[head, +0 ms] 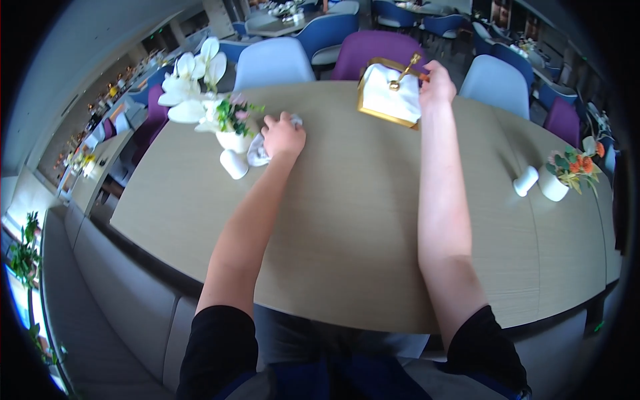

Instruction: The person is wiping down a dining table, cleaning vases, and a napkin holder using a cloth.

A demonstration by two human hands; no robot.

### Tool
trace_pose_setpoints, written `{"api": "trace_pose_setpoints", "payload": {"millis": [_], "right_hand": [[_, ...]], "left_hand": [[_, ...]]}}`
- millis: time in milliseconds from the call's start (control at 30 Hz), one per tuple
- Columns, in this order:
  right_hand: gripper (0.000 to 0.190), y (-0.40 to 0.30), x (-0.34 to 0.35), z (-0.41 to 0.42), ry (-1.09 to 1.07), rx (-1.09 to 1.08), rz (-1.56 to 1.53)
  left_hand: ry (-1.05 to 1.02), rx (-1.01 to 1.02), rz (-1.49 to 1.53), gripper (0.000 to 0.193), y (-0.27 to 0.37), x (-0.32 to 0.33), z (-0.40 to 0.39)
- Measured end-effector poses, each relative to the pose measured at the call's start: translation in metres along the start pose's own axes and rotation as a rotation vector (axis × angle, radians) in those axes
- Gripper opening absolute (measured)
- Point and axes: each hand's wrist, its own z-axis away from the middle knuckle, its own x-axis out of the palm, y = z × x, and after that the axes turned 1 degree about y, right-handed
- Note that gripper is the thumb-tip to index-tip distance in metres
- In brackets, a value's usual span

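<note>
My left hand presses down on a crumpled pale cloth on the wood-look table, fingers curled over it. Just left of the cloth stands a white pot with flowers and green leaves. In front of that pot is a small white shaker-like container. At the far side of the table, my right hand grips the right edge of a gold-framed napkin holder. White napkins fill the holder, under a gold weighted arm. The holder looks tilted; whether it touches the tabletop I cannot tell.
On the right stand another white container and a white pot with orange flowers. Large white orchid blooms lean above the left pot. Chairs, among them a purple one, line the far edge. A padded bench runs along the near left.
</note>
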Motion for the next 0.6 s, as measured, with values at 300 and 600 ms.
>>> {"api": "trace_pose_setpoints", "payload": {"millis": [300,600], "right_hand": [[0.015,-0.005,0.027,0.030,-0.145,-0.055,0.048],[0.031,0.066,0.036,0.093,-0.290,-0.087,0.328]], "left_hand": [[-0.607,-0.141,1.502,0.040,0.094,0.007,0.042],[-1.047,-0.510,2.323,0.065,0.092,-0.017,0.072]]}}
